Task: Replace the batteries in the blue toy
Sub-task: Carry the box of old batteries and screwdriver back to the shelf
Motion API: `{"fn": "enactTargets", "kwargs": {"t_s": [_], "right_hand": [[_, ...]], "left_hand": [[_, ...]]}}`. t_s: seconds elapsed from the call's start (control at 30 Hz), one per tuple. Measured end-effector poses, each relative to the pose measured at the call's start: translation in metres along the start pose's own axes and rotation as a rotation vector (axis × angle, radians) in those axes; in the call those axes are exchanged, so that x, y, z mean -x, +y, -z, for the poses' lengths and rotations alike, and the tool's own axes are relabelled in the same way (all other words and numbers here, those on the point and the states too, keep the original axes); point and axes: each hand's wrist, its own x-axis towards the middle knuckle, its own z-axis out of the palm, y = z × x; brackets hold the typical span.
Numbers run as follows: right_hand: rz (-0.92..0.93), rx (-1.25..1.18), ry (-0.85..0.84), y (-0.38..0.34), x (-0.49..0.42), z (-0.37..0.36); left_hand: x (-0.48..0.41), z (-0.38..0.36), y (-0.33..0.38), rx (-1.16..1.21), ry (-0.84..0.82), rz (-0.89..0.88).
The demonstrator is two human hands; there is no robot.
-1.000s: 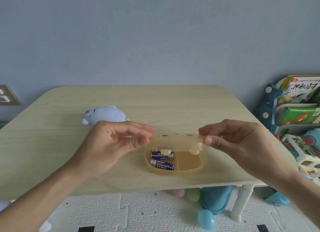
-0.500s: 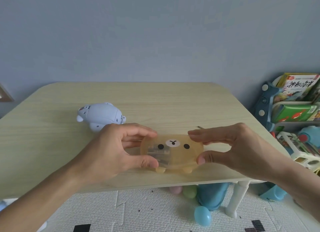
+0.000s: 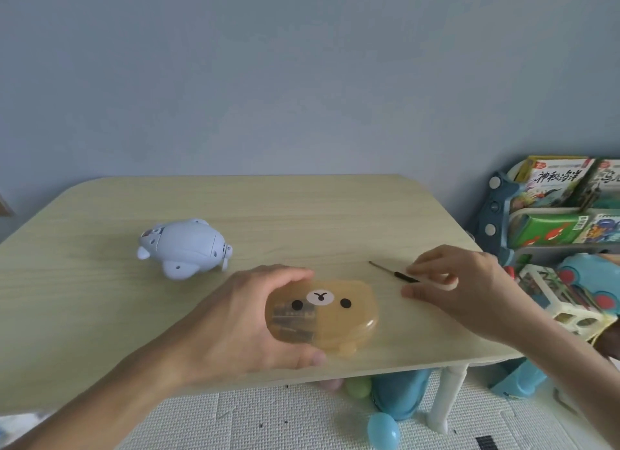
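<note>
Left fingers: your left hand (image 3: 235,322) is curled around the left end of the translucent amber plastic case with a bear face on its lid (image 3: 323,312), fingers (image 3: 288,275) over the far edge, thumb under the near edge, gripping it.
Right fingers: your right hand (image 3: 466,288) rests on the table with fingertips (image 3: 414,268) pinched loosely at the dark handle of a thin metal-tipped screwdriver (image 3: 396,273); you cannot tell whether it is truly gripped or only touched.
Blue toy: the pale blue plastic animal-shaped toy (image 3: 184,248) sits on the tabletop beyond and to the left of your left fingers, apart from both hands, untouched.
Batteries: dark cylinders (image 3: 292,318) show blurred through the case's left half, just beside your left palm; their number is not clear.
Case: lid closed, lying flat near the table's near edge, between your two hands.
Screwdriver: lies flat, its tip pointing away to the left of your right fingers, just beyond the case's far right corner.
Table: light wood-grain tabletop with rounded corners (image 3: 302,214), white leg (image 3: 446,399) below your right wrist.
Floor: white foam mat (image 3: 268,422) with a turquoise plastic ball (image 3: 382,433) and a green one (image 3: 358,386) beneath the table edge.
Right of your right hand: blue toy shelf holding colourful picture books (image 3: 553,211).
</note>
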Motion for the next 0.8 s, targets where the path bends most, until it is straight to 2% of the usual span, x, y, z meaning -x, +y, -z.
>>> {"fn": "enactTargets", "kwargs": {"t_s": [0.23,0.43,0.63,0.8], "right_hand": [[0.018,-0.028,0.109,-0.01,-0.002,-0.011],[0.069,-0.21,0.178,-0.04,-0.02,0.009],[0.143,-0.404,0.209,-0.112,-0.067,0.096],[0.122,-0.441,0.217,-0.187,-0.099,0.231]], "left_hand": [[-0.006,0.0,-0.002,0.002,0.008,0.03],[-0.02,0.036,0.005,0.041,0.046,0.021],[-0.063,0.148,0.057,0.01,0.135,0.04],[-0.077,0.288,0.142,0.012,0.186,0.095]]}}
